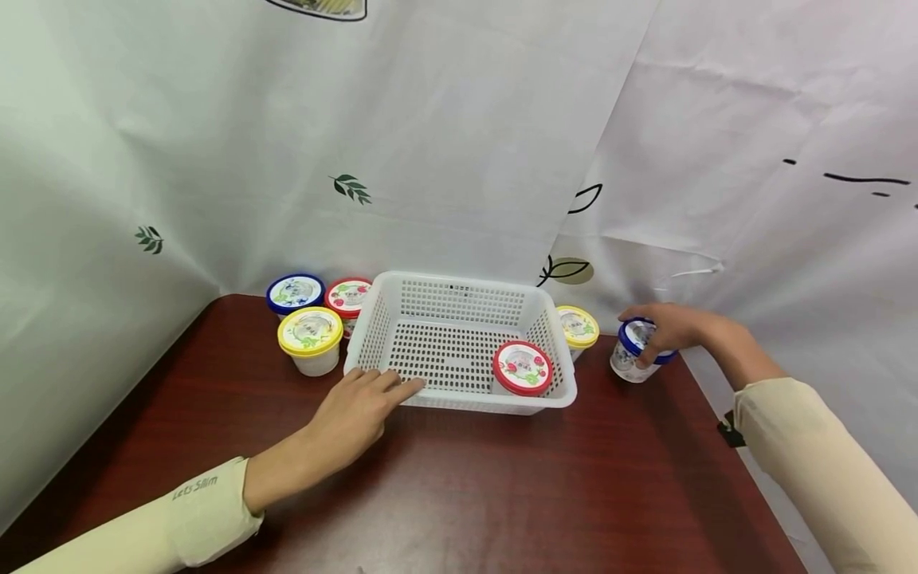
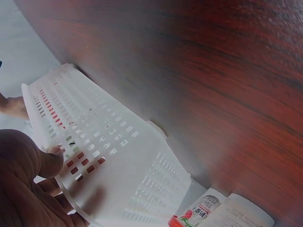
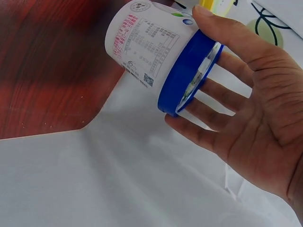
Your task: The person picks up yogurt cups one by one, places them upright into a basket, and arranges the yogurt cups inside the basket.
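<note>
My right hand [image 1: 670, 331] grips a white paper tub with a blue lid [image 1: 634, 351] at the table's right side. In the right wrist view, thumb and fingers span the blue lid [image 3: 182, 71] and the printed side faces the camera. My left hand [image 1: 355, 414] holds the near-left rim of a white plastic basket [image 1: 380, 319]. In the left wrist view its thumb [image 2: 52, 161] lies against the outer perforated wall and the fingers hook over the rim. Inside the basket, at its right end, sits a red-lidded tub [image 1: 523, 368].
Left of the basket stand a blue-lidded tub [image 1: 295, 293], a yellow-lidded tub [image 1: 311, 341] and another red-lidded tub [image 1: 347, 296]. Another yellow-lidded tub [image 1: 578, 327] is partly hidden by the basket's right end. White printed sheeting [image 1: 459, 143] hangs behind the dark red-brown table [image 1: 488, 486].
</note>
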A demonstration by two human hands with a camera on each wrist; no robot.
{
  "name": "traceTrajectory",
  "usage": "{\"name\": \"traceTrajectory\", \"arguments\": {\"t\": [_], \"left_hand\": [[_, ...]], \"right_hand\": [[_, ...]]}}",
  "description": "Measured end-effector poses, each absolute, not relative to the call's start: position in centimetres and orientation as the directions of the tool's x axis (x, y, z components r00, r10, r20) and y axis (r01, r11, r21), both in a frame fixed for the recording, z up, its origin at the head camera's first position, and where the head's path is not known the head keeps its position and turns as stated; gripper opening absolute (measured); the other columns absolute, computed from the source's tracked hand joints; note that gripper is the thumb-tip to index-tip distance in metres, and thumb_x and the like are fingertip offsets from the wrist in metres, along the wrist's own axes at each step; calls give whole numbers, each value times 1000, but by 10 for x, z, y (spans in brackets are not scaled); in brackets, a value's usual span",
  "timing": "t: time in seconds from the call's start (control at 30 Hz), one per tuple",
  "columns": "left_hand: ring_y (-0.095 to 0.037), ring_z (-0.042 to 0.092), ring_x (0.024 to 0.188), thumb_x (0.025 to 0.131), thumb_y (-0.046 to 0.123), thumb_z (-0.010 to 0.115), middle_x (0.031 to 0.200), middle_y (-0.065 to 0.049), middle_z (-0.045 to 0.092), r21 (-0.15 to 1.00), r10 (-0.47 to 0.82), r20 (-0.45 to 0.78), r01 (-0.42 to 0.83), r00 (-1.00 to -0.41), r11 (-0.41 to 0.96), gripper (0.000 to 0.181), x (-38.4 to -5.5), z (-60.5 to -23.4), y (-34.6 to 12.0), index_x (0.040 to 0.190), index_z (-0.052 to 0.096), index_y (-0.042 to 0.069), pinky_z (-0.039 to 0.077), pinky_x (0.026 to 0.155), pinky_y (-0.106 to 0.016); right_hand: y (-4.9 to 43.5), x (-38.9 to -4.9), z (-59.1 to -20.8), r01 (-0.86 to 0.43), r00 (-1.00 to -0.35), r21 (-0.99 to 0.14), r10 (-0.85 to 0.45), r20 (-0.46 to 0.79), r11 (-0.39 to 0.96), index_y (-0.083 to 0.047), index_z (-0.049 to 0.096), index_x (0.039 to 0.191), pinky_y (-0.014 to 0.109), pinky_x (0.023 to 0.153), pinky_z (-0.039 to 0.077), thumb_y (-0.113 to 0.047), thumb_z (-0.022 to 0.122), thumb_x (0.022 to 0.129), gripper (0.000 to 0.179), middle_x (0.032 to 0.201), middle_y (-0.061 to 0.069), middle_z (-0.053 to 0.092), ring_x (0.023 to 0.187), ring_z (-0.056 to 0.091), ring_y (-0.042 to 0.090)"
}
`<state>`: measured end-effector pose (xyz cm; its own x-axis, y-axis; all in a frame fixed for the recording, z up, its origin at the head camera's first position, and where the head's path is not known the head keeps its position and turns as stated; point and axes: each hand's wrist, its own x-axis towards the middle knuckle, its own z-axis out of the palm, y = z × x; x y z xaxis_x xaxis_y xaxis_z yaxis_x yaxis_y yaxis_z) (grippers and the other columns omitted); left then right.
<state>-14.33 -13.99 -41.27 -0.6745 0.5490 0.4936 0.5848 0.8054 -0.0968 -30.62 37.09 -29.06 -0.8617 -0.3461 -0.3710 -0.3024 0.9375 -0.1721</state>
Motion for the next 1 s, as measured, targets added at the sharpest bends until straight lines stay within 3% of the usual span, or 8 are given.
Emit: {"name": "traceTrajectory", "arguments": {"t": [1.0], "left_hand": [[-24,71,86,86,-9,75,104,-2,76,-105,562,496,597,-662,796,60,-145,-414,-142,137,79,23,50,76,-37]], "right_hand": [[339,-296,-278,-367,-835,-196,-415,-362,909,1,57,160,60,98,63,-21,103,73,100,147,33,62,127,66,47]]}}
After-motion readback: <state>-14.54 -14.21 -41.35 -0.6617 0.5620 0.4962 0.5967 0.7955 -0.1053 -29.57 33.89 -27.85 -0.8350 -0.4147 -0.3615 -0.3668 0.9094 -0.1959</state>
